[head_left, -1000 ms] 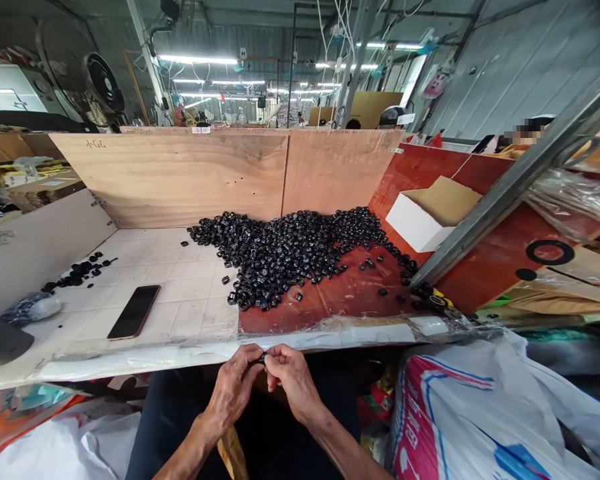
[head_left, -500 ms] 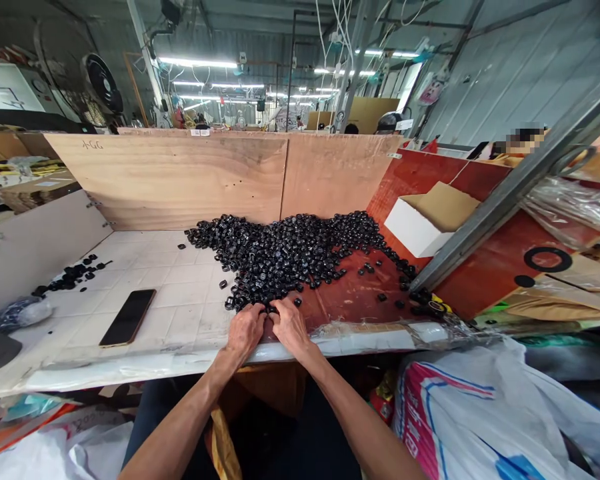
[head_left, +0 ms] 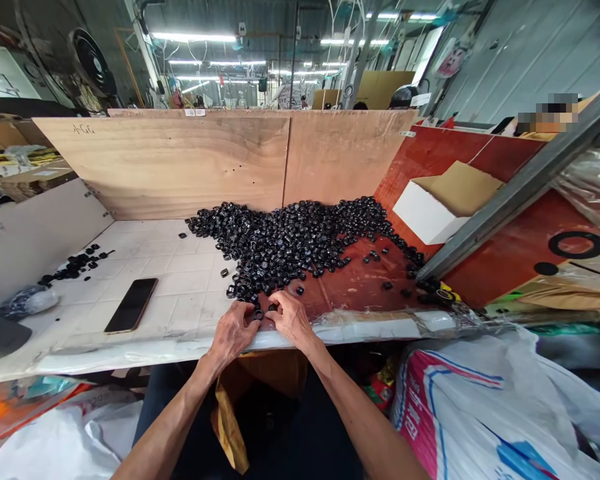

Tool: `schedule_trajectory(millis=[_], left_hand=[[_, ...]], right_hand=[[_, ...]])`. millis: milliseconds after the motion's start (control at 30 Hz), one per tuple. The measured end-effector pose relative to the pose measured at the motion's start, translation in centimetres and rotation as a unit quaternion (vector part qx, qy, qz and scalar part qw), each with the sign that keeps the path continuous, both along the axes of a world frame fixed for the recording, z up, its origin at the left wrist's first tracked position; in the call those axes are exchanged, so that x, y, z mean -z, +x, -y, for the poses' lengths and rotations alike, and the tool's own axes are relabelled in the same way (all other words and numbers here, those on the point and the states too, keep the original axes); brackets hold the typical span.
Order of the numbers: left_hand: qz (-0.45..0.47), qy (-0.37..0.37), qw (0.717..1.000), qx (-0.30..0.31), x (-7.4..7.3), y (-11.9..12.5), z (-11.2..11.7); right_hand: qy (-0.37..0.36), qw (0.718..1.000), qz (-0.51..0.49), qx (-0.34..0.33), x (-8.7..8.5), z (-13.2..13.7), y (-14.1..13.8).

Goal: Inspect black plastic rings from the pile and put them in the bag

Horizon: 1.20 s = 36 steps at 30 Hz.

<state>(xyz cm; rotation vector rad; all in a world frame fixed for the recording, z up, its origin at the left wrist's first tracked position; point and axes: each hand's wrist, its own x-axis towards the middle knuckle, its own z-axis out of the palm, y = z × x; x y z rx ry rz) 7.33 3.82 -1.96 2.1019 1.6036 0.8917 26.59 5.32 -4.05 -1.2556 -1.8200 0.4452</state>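
Note:
A big heap of small round black plastic parts [head_left: 285, 240] lies on the worktable, some of them ring-like. At the heap's near edge, my left hand [head_left: 234, 328] has its thumb and forefinger closed about one black ring-shaped part [head_left: 259, 314]. Just across from it, my right hand [head_left: 291, 319] pinches another small black part [head_left: 273, 307], mostly covered by the fingers. The two hands are close together but apart. Below them, between the legs, hangs an open brown bag [head_left: 229, 427] with a dark inside.
A phone [head_left: 131, 305] lies on the left of the table. Beyond it are a small black pile [head_left: 77, 265] and a plastic-wrapped bundle [head_left: 29, 303]. Wooden boards [head_left: 190, 163] wall the back. A white box [head_left: 425, 210] and a slanted metal post [head_left: 510, 193] stand right.
My hands have moved slightly apart and nearer to me, and a ring-shaped part now shows between them. The camera view has tilted down a little.

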Motion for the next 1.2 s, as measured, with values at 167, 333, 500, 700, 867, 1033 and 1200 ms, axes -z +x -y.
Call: schedule_trajectory(millis=[167,333,500,700,867,1033,1200], left_hand=[[-0.038,0.017,0.999,0.012,0.4,0.9,-0.3],[0.14,-0.057,0.989,0.005,0.8,0.7,-0.2],[0.337,-0.12,0.932,0.053,0.5,-0.2,0.0],[0.344,-0.129,0.926,0.084,-0.7,-0.5,0.6],[0.423,-0.17,0.886,0.083,-0.6,-0.3,0.8],[0.438,-0.174,0.876,0.1,-0.5,-0.3,0.9],[0.415,-0.152,0.889,0.119,-0.2,-0.3,1.0]], right_hand=[[-0.03,0.994,-0.075,-0.07,-1.3,0.5,0.5],[-0.092,0.981,-0.15,-0.08,-1.6,0.8,0.8],[-0.154,0.958,-0.226,-0.088,-1.0,1.0,0.4],[-0.151,0.946,-0.279,-0.061,-0.9,1.7,-0.9],[-0.14,0.948,-0.281,-0.053,-0.9,2.2,-1.6],[-0.104,0.954,-0.274,-0.061,-0.9,2.3,-2.1],[-0.102,0.952,-0.275,-0.083,-0.9,2.4,-1.8]])
